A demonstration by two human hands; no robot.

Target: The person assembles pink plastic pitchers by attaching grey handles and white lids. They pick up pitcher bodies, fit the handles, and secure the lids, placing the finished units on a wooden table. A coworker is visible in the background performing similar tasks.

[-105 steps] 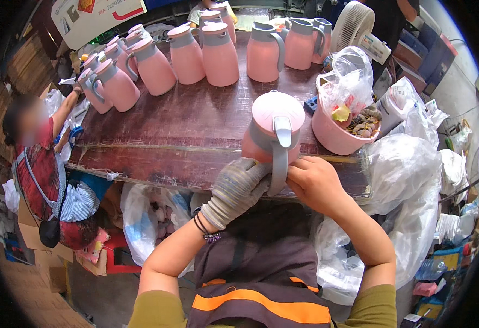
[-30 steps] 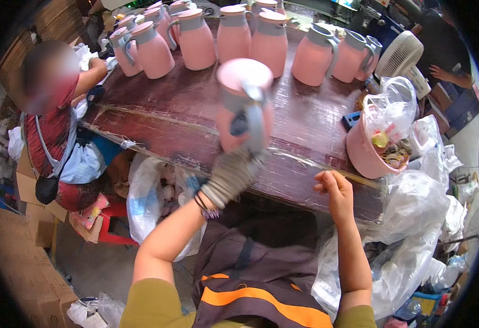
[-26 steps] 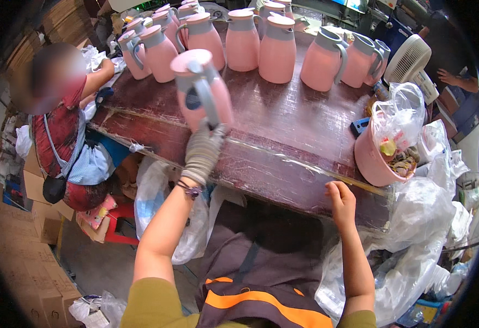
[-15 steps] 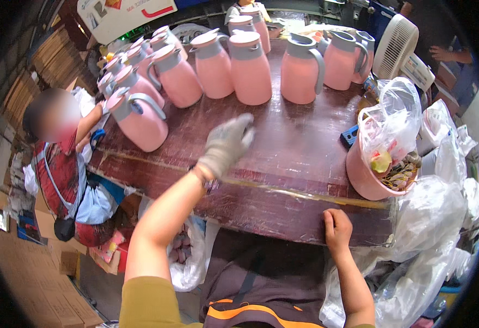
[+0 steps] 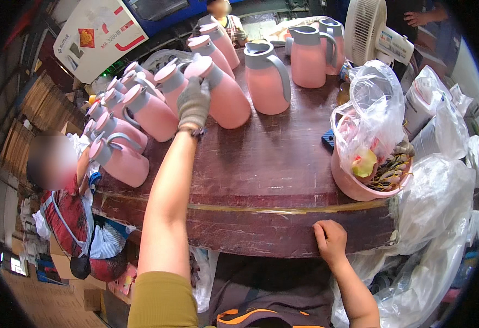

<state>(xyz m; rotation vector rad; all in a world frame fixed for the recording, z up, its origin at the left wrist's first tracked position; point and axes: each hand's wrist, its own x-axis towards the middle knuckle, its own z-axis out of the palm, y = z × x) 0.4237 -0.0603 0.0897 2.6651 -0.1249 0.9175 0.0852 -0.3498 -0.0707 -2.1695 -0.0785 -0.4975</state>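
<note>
My left hand (image 5: 194, 104), in a pale work glove, reaches to the upper left side of a pink jug (image 5: 227, 101) with a grey collar and pink lid. Its fingers are curled against the collar; the handle is hidden from me. Close to the hand on its left stands another lidded pink jug (image 5: 172, 85). Just right of the held one is a pink jug without a lid (image 5: 268, 87), its grey handle turned right. My bare right hand (image 5: 332, 240) rests at the table's front edge, fingers curled in and thumb on top, with nothing visible in it.
Several more lidded jugs (image 5: 152, 112) crowd the table's left side. Two open jugs (image 5: 308, 63) stand at the back by a white fan (image 5: 366, 30). A pink bucket (image 5: 354, 183) with plastic bags sits at right. A co-worker (image 5: 67, 218) is at the left edge.
My gloved left hand has moved from above the bare tabletop forward and left to the lidded jug. My right hand stays at the table edge. The whole view has shifted.
</note>
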